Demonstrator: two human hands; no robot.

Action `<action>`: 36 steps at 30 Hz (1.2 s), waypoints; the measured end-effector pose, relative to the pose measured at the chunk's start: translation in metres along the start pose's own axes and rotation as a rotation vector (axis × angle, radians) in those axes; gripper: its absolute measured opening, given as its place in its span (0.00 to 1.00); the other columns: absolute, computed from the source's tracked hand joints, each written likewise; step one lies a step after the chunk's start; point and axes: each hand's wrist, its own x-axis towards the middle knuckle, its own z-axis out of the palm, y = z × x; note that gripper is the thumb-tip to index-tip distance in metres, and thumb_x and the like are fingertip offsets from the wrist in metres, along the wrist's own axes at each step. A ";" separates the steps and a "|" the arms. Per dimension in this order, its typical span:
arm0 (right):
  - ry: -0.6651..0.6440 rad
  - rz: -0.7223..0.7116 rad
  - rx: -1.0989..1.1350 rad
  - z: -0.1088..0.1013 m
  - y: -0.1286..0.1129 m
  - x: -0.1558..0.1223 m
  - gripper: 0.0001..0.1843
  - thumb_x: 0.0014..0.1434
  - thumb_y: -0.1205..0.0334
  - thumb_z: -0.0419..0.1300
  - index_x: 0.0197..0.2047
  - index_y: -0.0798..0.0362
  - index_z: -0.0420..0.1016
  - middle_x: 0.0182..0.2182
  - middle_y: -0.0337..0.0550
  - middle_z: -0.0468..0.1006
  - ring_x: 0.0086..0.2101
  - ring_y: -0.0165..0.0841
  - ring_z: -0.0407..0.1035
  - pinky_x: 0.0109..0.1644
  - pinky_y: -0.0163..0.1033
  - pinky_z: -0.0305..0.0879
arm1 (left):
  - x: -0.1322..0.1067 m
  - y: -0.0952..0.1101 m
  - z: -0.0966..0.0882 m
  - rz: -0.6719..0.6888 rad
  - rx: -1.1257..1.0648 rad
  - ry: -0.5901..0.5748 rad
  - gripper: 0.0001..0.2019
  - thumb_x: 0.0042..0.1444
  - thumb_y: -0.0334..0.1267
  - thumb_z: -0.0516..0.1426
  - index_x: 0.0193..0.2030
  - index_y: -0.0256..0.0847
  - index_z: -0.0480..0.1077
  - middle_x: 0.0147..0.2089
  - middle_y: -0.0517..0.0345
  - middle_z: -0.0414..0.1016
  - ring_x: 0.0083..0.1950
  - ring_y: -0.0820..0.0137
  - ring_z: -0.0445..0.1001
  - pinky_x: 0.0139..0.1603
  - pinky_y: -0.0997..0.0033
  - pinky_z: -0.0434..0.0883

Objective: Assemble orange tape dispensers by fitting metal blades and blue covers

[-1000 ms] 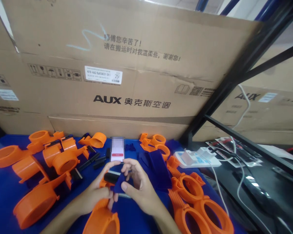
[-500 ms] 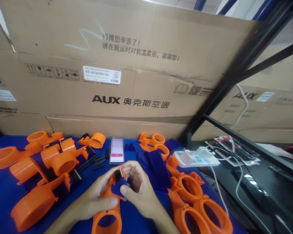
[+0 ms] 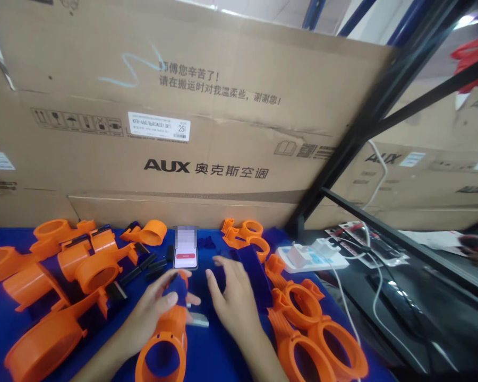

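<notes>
- Holds an orange holder (image 3: 172, 321) in the left hand (image 3: 149, 310), low in the frame, a bit left of the middle, with thumb and fingers round its top end.
- Shows a dark blue piece (image 3: 179, 289) at that top end, right by the left thumb.
- Seems to be in place up there, or close to it; hard to tell about a snug fit, with fingers in the way.
- Holds nothing that can be seen in the right hand (image 3: 233, 294), loose and spread, just right of the middle, low in the frame, and apart from the orange holder.
- Shows a pale bar (image 3: 199, 319) between the two hands, near the left fingertips; cannot tell about touching.
- Looks mostly done at the left of the frame: a pile of orange rings (image 3: 43, 339) mixed with dark blue parts and dark edges, seemingly put together.
- Looks not yet done at the lower right: a group of bare orange rings (image 3: 334, 345), with no blue or black bits to be seen on them.
- Also looks bare near the middle of the frame, right of the phone (image 3: 186, 257): a few more small orange rings (image 3: 252, 229).
- Leaves loose parts lying on the blue counter (image 3: 211, 358) too: black strips (image 3: 156, 273) left of the phone, and a big dark blue part (image 3: 257, 273) behind the right hand.
- Seems about halfway through, going by both groups.
</notes>
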 end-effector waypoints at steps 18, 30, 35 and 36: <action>0.195 -0.062 -0.263 -0.008 0.012 0.003 0.20 0.74 0.58 0.49 0.61 0.56 0.73 0.42 0.56 0.84 0.41 0.46 0.79 0.49 0.50 0.69 | 0.001 0.004 0.008 0.031 -0.279 0.134 0.16 0.60 0.43 0.64 0.52 0.41 0.74 0.44 0.49 0.83 0.36 0.61 0.82 0.38 0.63 0.76; -0.195 -0.174 0.573 -0.003 -0.020 -0.010 0.31 0.62 0.53 0.68 0.65 0.49 0.67 0.58 0.51 0.77 0.57 0.46 0.74 0.62 0.50 0.70 | 0.005 0.001 0.004 0.159 0.002 0.184 0.23 0.57 0.42 0.67 0.59 0.46 0.73 0.60 0.49 0.78 0.64 0.53 0.73 0.65 0.57 0.68; -0.134 -0.137 0.447 0.002 -0.012 -0.016 0.30 0.62 0.57 0.67 0.66 0.48 0.68 0.61 0.52 0.75 0.61 0.48 0.70 0.67 0.58 0.64 | 0.000 0.004 0.007 0.165 0.038 0.167 0.22 0.58 0.43 0.67 0.59 0.47 0.74 0.61 0.48 0.78 0.61 0.53 0.75 0.61 0.59 0.71; -0.118 -0.124 0.431 0.003 -0.011 -0.016 0.29 0.62 0.56 0.66 0.66 0.48 0.69 0.62 0.53 0.75 0.61 0.50 0.69 0.68 0.59 0.63 | 0.000 0.004 0.007 0.167 0.038 0.172 0.22 0.58 0.42 0.67 0.59 0.47 0.74 0.61 0.49 0.78 0.61 0.53 0.75 0.61 0.59 0.71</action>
